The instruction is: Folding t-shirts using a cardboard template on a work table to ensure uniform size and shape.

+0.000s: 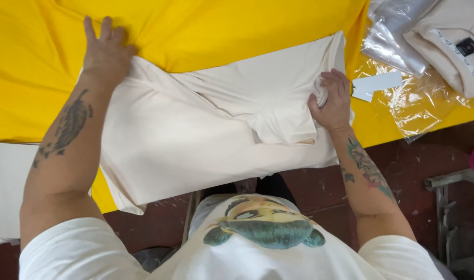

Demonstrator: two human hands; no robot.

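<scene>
We see a cream shirt point(195, 129) lying partly folded on the yellow table cover point(206, 26), its lower edge hanging off the near side. Our left hand point(106, 52) lies flat with fingers spread open, pressing the shirt's left corner, while our right hand point(333, 101) has fingers curled closed, gripping a bunched fold at the shirt's right edge. Just beside the right hand we note a white tag point(377, 84) on a clear plastic bag point(423, 103), with another folded shirt point(457, 44) farther right.
</scene>
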